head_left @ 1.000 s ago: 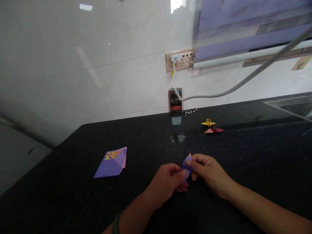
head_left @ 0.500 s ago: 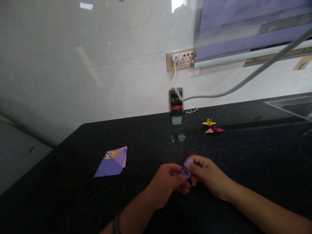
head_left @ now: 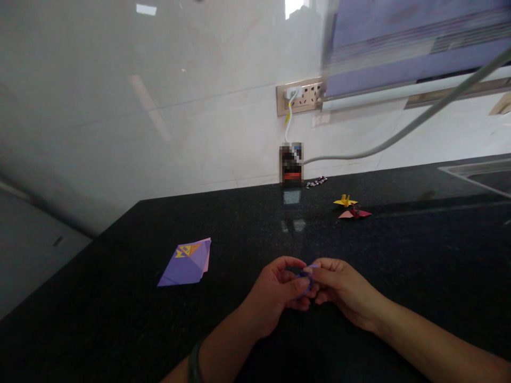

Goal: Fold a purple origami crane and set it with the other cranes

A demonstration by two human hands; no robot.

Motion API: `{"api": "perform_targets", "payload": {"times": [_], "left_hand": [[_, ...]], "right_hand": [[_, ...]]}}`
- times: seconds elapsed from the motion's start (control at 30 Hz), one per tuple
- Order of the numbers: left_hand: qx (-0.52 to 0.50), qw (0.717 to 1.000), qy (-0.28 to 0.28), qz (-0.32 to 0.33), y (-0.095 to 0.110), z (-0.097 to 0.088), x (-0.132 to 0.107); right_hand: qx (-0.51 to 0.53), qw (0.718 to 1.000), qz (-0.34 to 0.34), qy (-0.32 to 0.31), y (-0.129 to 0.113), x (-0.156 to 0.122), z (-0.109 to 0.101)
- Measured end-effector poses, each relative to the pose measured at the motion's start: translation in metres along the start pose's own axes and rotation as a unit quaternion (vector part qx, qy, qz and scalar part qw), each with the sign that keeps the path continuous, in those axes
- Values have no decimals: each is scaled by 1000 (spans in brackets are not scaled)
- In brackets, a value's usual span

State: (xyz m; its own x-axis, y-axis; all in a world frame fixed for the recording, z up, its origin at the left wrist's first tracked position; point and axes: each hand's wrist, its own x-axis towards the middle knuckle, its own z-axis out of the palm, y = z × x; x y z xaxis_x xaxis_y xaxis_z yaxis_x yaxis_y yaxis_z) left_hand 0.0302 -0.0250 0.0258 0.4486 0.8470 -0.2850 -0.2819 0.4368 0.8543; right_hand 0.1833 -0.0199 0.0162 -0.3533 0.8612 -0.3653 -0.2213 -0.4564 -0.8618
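Observation:
A small folded piece of purple paper is pinched between both hands above the dark counter, mostly covered by fingers. My left hand is closed on its left side, thumb in front and forefinger curled over the top. From the right, my right hand grips the upper part between thumb and fingers. Farther back lie a yellow paper crane and a red and pink paper crane. To the left rests a stack of purple and pink paper sheets with a yellow and orange print.
The black speckled counter meets a pale tiled wall. A wall socket holds a white plug. Below it stands a blurred-out dark box beside a beaded string. A grey cable runs off to the upper right.
My left forefinger has come up over the top of the purple paper, and less of the paper shows. The whole view has shifted slightly.

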Motion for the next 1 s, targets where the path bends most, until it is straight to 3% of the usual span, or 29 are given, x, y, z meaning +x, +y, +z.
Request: {"api": "perform_targets", "payload": {"times": [0.27,0.47,0.57,0.63,0.7,0.8,0.87,1.0], "left_hand": [[-95,995,-22,-27,0,-9,3],[-107,992,-45,-46,2,-9,3],[-81,995,-39,-52,2,-9,3],[-59,996,-30,-56,1,-9,3],[-36,997,-17,-59,1,-9,3],[-19,998,11,-61,1,-9,3],[-16,997,25,-66,0,-8,4],[-8,996,23,-83,-1,-7,5]], "right_hand": [[62,996,44,-40,-7,-2,0],[-10,998,42,-50,-3,-1,-2],[-93,995,-11,-20,-1,0,-5],[-173,981,-86,27,-3,0,-6],[-258,945,-192,65,-6,-1,-7],[-339,886,-313,48,-11,-5,-5],[-364,868,-336,21,-11,-8,-4],[-387,862,-329,8,-9,-8,-3]]}}
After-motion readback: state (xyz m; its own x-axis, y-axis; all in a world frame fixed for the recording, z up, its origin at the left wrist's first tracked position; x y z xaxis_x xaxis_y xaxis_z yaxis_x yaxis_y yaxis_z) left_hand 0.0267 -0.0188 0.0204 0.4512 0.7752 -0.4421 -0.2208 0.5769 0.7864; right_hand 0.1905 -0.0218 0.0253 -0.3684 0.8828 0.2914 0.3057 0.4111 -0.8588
